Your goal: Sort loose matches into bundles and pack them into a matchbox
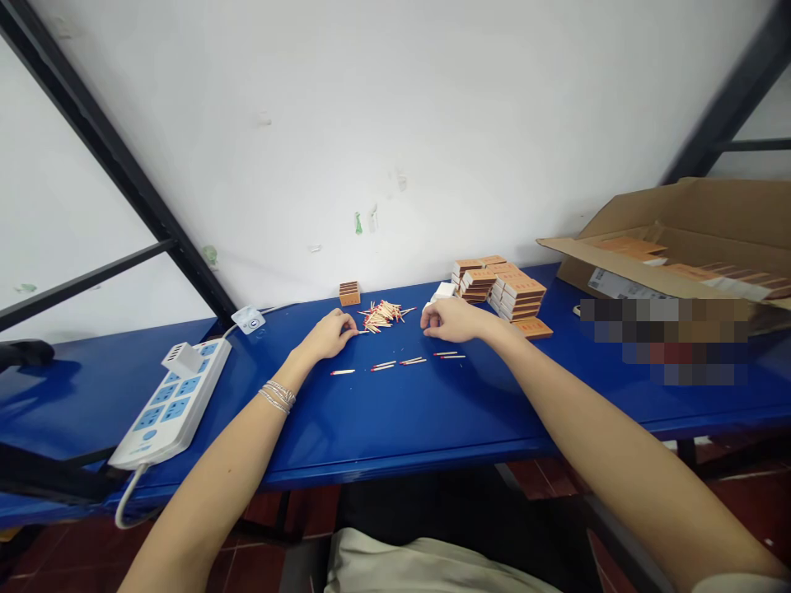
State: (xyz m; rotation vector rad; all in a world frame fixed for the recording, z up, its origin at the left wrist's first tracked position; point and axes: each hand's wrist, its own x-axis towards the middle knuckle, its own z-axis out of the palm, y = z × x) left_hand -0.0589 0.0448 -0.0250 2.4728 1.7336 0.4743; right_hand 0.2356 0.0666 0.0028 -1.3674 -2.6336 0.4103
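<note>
My left hand [334, 333] pinches a match [363, 332] at the left edge of a loose pile of red-tipped matches [384, 314]. To the right of the pile, my right hand [450, 319] hovers low over the table with its fingers curled together; whatever they may hold is hidden. In front of the hands lies a row of matches: a single match [343, 372] at the left, then a pair [383, 366], another pair [413, 361], and a third pair [449, 355] below my right hand. Their red heads point left.
Stacked matchboxes [516, 290] stand behind my right hand, with white box parts [443, 291] beside them. A small matchbox stack [349, 293] sits by the wall. At right is an open carton [680, 222] of matchboxes; at left, a power strip [176, 403]. The table [395, 420] is blue.
</note>
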